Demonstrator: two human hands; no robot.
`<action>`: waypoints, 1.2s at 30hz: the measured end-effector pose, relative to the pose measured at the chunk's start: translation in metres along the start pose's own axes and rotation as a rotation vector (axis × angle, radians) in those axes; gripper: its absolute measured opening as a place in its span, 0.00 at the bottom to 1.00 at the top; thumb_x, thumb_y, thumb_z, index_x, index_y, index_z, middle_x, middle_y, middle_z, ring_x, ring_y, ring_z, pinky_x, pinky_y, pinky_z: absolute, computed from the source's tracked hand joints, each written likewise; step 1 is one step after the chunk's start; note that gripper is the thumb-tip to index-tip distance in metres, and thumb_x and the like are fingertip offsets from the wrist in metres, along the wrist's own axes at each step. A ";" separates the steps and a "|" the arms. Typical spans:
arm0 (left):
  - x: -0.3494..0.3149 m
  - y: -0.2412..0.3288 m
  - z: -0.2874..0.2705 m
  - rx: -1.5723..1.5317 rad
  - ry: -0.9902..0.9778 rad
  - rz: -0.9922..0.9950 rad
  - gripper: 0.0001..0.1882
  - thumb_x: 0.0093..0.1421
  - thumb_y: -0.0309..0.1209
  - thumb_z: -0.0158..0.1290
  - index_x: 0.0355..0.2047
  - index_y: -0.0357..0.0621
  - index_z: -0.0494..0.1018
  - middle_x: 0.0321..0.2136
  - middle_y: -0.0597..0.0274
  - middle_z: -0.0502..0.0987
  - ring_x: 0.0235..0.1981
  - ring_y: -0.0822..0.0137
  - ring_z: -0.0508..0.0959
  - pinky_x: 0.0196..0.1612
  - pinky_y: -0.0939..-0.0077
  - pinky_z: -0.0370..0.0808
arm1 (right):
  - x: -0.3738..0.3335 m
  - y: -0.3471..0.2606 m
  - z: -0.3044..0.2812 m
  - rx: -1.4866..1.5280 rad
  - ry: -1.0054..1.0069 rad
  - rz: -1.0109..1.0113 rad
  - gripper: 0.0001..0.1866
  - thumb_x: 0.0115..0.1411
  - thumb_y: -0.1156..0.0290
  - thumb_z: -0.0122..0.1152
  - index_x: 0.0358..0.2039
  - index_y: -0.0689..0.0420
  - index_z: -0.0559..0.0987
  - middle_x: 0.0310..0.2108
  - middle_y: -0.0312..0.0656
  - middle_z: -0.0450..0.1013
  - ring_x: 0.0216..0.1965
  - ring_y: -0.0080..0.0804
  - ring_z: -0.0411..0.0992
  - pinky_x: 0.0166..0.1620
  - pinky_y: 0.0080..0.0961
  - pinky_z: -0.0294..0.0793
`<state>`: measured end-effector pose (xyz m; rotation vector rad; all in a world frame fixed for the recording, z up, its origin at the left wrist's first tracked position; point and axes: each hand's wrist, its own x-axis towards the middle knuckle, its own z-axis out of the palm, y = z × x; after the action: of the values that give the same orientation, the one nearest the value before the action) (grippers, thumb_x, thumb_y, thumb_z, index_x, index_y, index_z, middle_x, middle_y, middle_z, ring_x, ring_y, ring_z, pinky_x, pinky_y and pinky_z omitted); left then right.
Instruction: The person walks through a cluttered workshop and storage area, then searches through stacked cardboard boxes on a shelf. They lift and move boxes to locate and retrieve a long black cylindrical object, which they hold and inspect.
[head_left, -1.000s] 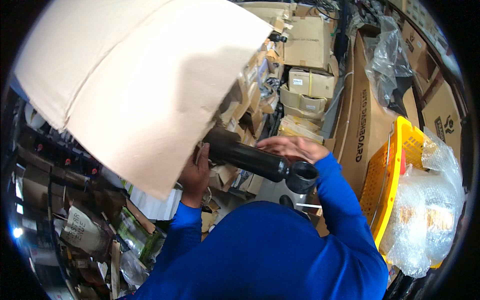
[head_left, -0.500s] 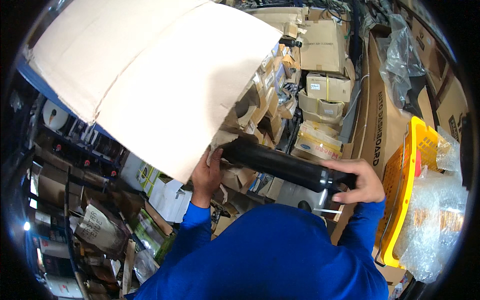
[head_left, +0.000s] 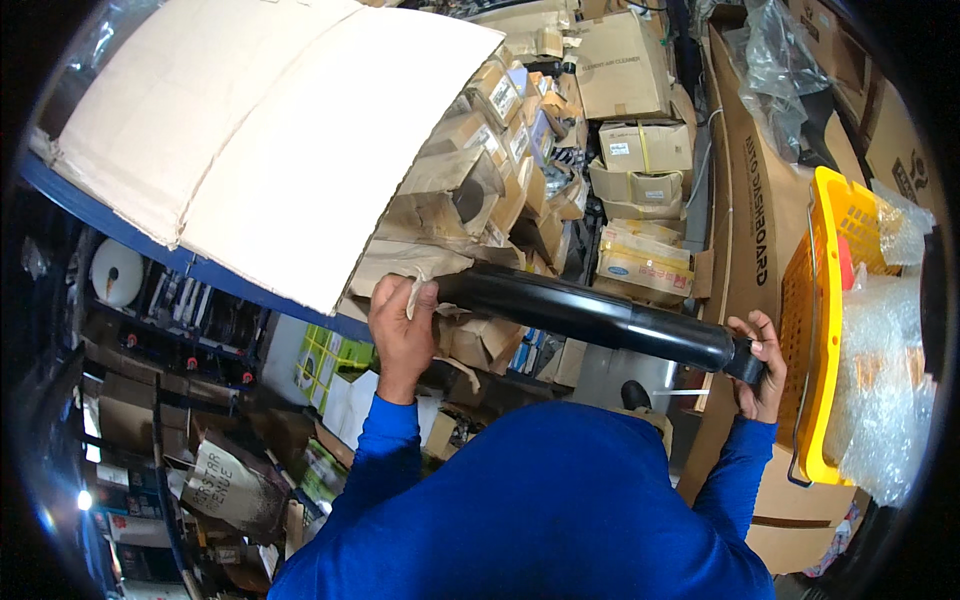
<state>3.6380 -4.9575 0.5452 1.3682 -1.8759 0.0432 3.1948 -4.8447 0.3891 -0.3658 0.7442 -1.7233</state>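
A black shock absorber (head_left: 600, 320) lies slantwise in front of me, its left end inside a worn brown carton (head_left: 412, 260). My right hand (head_left: 762, 365) grips the narrow end fitting on the right, fingers curled round it. At the carton's torn open end, my left hand (head_left: 403, 330) pinches the cardboard flap between thumb and fingers. The part of the shock absorber inside the carton is hidden.
A large pale cardboard sheet (head_left: 270, 140) covers the upper left. Stacked parts cartons (head_left: 640, 150) stand ahead. On the right, a yellow basket (head_left: 822, 330) holds bubble wrap (head_left: 880, 390), beside a long brown carton (head_left: 750, 210). Crowded shelving (head_left: 150, 400) fills the left.
The shock absorber has slid right, with more of its length out of the carton. My right hand has moved right with it; my left hand stays at the carton's end.
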 end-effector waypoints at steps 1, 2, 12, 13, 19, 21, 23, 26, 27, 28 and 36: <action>0.002 0.000 -0.001 -0.025 0.006 -0.002 0.19 0.65 0.38 0.59 0.27 0.33 0.72 0.26 0.53 0.69 0.31 0.55 0.70 0.37 0.65 0.69 | 0.004 0.013 -0.024 0.055 0.051 0.015 0.24 0.54 0.66 0.61 0.52 0.55 0.72 0.47 0.52 0.76 0.39 0.40 0.81 0.24 0.28 0.83; 0.005 0.000 -0.002 -0.036 0.010 0.002 0.19 0.66 0.38 0.59 0.27 0.33 0.72 0.26 0.53 0.69 0.30 0.56 0.70 0.36 0.66 0.69 | 0.007 0.023 -0.036 0.089 0.085 0.050 0.22 0.55 0.66 0.62 0.51 0.55 0.73 0.46 0.51 0.77 0.37 0.39 0.81 0.23 0.28 0.82; 0.028 0.004 -0.023 -0.077 -0.001 -0.031 0.16 0.67 0.36 0.57 0.30 0.33 0.76 0.26 0.58 0.69 0.29 0.64 0.70 0.36 0.70 0.68 | 0.011 0.065 -0.103 0.265 0.193 0.154 0.15 0.57 0.61 0.62 0.41 0.55 0.78 0.32 0.45 0.79 0.28 0.38 0.81 0.18 0.26 0.78; 0.027 0.003 -0.024 -0.064 -0.010 -0.023 0.15 0.67 0.36 0.57 0.29 0.33 0.76 0.26 0.58 0.69 0.29 0.64 0.70 0.36 0.70 0.68 | 0.010 0.069 -0.105 0.270 0.197 0.153 0.15 0.57 0.61 0.62 0.41 0.55 0.78 0.32 0.45 0.79 0.27 0.37 0.80 0.18 0.26 0.78; 0.008 0.003 -0.026 -0.046 -0.138 0.020 0.13 0.65 0.34 0.59 0.31 0.34 0.77 0.26 0.60 0.66 0.30 0.65 0.68 0.36 0.71 0.67 | 0.002 0.059 -0.107 0.174 0.169 0.206 0.15 0.57 0.60 0.61 0.38 0.57 0.77 0.31 0.44 0.79 0.24 0.34 0.80 0.16 0.24 0.76; -0.001 0.005 -0.024 -0.001 -0.185 0.053 0.14 0.64 0.34 0.61 0.29 0.34 0.75 0.25 0.57 0.65 0.30 0.61 0.67 0.35 0.67 0.67 | -0.002 0.047 -0.094 0.131 0.123 0.212 0.14 0.56 0.61 0.62 0.37 0.57 0.76 0.32 0.43 0.78 0.24 0.32 0.78 0.20 0.23 0.76; -0.004 0.009 -0.022 0.059 -0.196 0.078 0.15 0.63 0.35 0.61 0.28 0.34 0.75 0.25 0.55 0.64 0.30 0.57 0.67 0.35 0.64 0.66 | -0.003 0.031 -0.079 0.062 -0.045 0.152 0.14 0.56 0.62 0.62 0.36 0.57 0.75 0.34 0.44 0.78 0.28 0.32 0.78 0.27 0.24 0.78; 0.000 0.012 -0.017 0.120 -0.170 0.122 0.15 0.62 0.34 0.62 0.26 0.35 0.74 0.24 0.54 0.63 0.31 0.54 0.67 0.36 0.62 0.66 | 0.004 0.021 -0.049 -0.076 -0.189 -0.098 0.15 0.53 0.62 0.65 0.35 0.56 0.72 0.38 0.47 0.76 0.38 0.32 0.76 0.44 0.26 0.76; 0.003 0.012 -0.015 0.155 -0.156 0.152 0.14 0.61 0.34 0.62 0.26 0.35 0.74 0.24 0.54 0.63 0.31 0.54 0.66 0.36 0.61 0.66 | 0.006 0.014 -0.041 -0.135 -0.229 -0.162 0.16 0.52 0.61 0.65 0.35 0.56 0.72 0.39 0.48 0.76 0.39 0.32 0.76 0.45 0.26 0.75; 0.005 0.012 -0.013 0.190 -0.143 0.182 0.14 0.61 0.34 0.62 0.26 0.36 0.74 0.24 0.54 0.63 0.31 0.54 0.66 0.37 0.61 0.66 | 0.007 0.007 -0.032 -0.194 -0.269 -0.226 0.17 0.51 0.61 0.66 0.35 0.57 0.72 0.39 0.49 0.75 0.40 0.32 0.75 0.47 0.26 0.75; -0.003 -0.007 -0.015 0.060 -0.115 0.115 0.13 0.60 0.31 0.62 0.25 0.35 0.72 0.25 0.55 0.63 0.31 0.54 0.66 0.36 0.61 0.66 | -0.026 -0.068 0.059 -0.485 -0.242 -0.464 0.19 0.45 0.61 0.71 0.32 0.56 0.74 0.40 0.50 0.75 0.36 0.28 0.72 0.45 0.26 0.72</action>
<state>3.6525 -4.9512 0.5507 1.3256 -2.0636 0.0803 3.1868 -4.8285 0.4809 -1.1340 0.9447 -1.8614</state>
